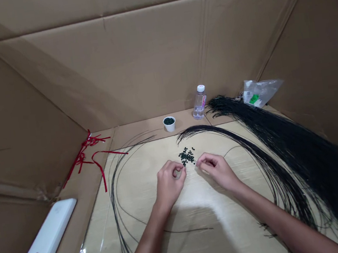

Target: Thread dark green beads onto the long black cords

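A loose pile of small dark green beads [186, 156] lies on the table in front of both hands. My left hand [169, 181] is at the pile's near left edge, thumb and forefinger pinched; whatever is between the fingertips is too small to make out. On the pile's right side, my right hand [215, 169] pinches a thin black strand [233, 148]. One end of that strand points toward the beads, and the rest curves out behind the hand to the right. Behind the pile stands a white cup [170, 127] filled with similar dark beads.
A bundle of black strands [235, 137] arcs along the right, beside a thicker bundle [296, 147]. Several strands [114, 200] curve at left. Farther back are a clear bottle [199, 103] and a plastic bag [262, 91]. Red ribbons [81, 158] and a white device [49, 235] lie left. Cardboard walls surround the table.
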### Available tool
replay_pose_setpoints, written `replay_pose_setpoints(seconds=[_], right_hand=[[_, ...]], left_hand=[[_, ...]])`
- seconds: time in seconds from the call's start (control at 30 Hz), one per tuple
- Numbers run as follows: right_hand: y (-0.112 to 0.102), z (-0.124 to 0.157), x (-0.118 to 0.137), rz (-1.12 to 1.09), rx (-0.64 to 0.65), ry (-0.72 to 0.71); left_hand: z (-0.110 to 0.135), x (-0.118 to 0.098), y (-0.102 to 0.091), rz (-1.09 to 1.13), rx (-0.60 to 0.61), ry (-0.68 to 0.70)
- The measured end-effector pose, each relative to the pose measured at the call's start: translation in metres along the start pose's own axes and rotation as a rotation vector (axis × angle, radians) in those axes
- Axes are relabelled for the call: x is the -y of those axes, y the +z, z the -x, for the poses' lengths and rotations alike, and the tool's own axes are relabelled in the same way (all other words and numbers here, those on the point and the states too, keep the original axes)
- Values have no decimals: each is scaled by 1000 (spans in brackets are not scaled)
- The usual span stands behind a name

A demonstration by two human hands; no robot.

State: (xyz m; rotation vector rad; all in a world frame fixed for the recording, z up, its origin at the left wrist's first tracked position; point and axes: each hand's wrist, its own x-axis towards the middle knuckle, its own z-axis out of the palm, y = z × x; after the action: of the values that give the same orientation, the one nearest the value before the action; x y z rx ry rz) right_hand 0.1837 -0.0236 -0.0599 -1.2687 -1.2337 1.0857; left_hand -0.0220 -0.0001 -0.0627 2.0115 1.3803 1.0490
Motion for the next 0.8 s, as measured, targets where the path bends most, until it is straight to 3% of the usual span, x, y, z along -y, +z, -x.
replay_pose_setpoints(seconds=[0.17, 0.33, 0.43, 0.6, 0.8], right_hand=[[4, 0, -1, -1, -3, 16], [4, 0, -2, 5, -2, 6], [3, 1, -1, 15, -3, -4], [2, 4, 1, 32, 52, -23], [4, 7, 1, 67, 111, -3]], left_hand=[[-2, 0, 12, -130, -15, 34], [-4, -2, 12, -115, 9, 45], [-4, -5, 10, 112, -34, -89], [-4, -6, 9, 746, -46, -423], [-4, -5, 5, 929, -23, -526]])
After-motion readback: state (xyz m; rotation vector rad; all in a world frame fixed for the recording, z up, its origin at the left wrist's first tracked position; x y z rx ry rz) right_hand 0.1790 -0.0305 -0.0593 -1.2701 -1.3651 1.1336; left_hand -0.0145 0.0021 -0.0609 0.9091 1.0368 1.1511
